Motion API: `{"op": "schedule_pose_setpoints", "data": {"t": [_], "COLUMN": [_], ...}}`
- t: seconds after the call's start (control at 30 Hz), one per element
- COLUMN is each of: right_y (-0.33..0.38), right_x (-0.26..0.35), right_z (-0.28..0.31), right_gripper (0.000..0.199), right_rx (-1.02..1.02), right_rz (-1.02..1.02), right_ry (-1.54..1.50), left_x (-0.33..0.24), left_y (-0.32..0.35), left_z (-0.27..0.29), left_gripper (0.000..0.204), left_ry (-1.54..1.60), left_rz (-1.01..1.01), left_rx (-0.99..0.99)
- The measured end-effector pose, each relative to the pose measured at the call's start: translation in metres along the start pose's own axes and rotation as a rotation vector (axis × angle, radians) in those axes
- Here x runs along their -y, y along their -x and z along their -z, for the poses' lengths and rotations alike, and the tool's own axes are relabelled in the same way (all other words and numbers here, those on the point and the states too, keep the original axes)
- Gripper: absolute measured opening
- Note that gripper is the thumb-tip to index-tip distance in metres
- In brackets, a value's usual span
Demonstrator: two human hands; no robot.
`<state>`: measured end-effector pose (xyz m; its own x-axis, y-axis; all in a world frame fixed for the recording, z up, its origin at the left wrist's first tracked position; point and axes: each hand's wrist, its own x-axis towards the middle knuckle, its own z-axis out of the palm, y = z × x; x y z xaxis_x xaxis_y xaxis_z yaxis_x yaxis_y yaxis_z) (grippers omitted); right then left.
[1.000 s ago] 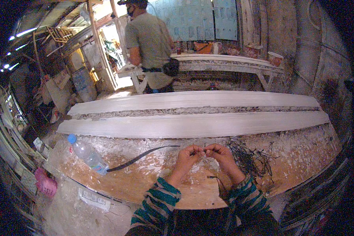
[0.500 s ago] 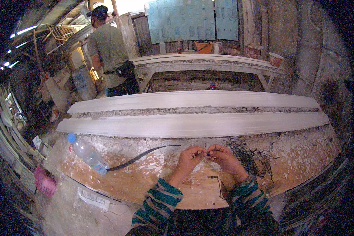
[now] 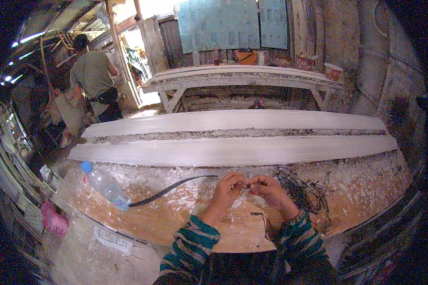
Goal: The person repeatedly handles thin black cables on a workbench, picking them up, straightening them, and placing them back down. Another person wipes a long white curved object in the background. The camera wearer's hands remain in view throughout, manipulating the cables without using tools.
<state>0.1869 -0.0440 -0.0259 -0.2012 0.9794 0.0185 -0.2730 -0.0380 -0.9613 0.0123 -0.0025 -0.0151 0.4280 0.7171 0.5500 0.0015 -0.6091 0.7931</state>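
My left hand point(image 3: 227, 192) and my right hand point(image 3: 271, 194) meet over the table's front half, both closed in a pinch. Between the fingertips a small dark bit shows, too tiny to name. Just right of my right hand lies a tangled heap of thin black strands point(image 3: 314, 192). A single dark strand point(image 3: 267, 223) runs near my right wrist, with a small dark tip at its far end. To the left a tapered black strip point(image 3: 171, 188) curves across the tabletop, its wide end against a clear plastic bottle point(image 3: 103, 186) with a blue cap, lying on its side.
Two long white mouldings point(image 3: 233, 150) span the worktable point(image 3: 176, 223) beyond my hands. Behind stands a bench point(image 3: 247, 78) with an orange container point(image 3: 247, 57) on it. A co-worker point(image 3: 94, 76) is at the back left. A pink basket point(image 3: 54, 219) sits low at the left.
The co-worker has moved left and farther off, uncovering a bright doorway. My hands stay in nearly the same spot, fingers shifting slightly, and the small dark bit shows more plainly.
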Motion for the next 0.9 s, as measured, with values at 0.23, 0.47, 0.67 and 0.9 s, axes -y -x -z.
{"op": "schedule_pose_setpoints", "data": {"t": [0.23, 0.47, 0.67, 0.9], "right_y": [0.0, 0.001, -0.002, -0.004], "right_x": [0.001, 0.001, -0.005, -0.007], "right_z": [-0.006, -0.005, -0.004, -0.003], "right_gripper": [0.014, 0.013, 0.018, 0.023], "right_rx": [-0.066, -0.069, -0.088, -0.151], "right_rz": [-0.068, 0.0, -0.02, 0.012], "right_ry": [-0.016, 0.076, -0.01, 0.324], "left_x": [0.0, -0.001, -0.013, -0.022], "left_y": [0.002, -0.002, 0.0, 0.003], "left_z": [0.001, 0.003, 0.005, 0.004], "left_gripper": [0.008, 0.008, 0.009, 0.009], "left_ry": [-0.092, -0.313, -0.242, -0.391], "left_rz": [-0.03, -0.153, -0.079, -0.174], "left_rx": [-0.037, -0.031, -0.007, 0.036]}}
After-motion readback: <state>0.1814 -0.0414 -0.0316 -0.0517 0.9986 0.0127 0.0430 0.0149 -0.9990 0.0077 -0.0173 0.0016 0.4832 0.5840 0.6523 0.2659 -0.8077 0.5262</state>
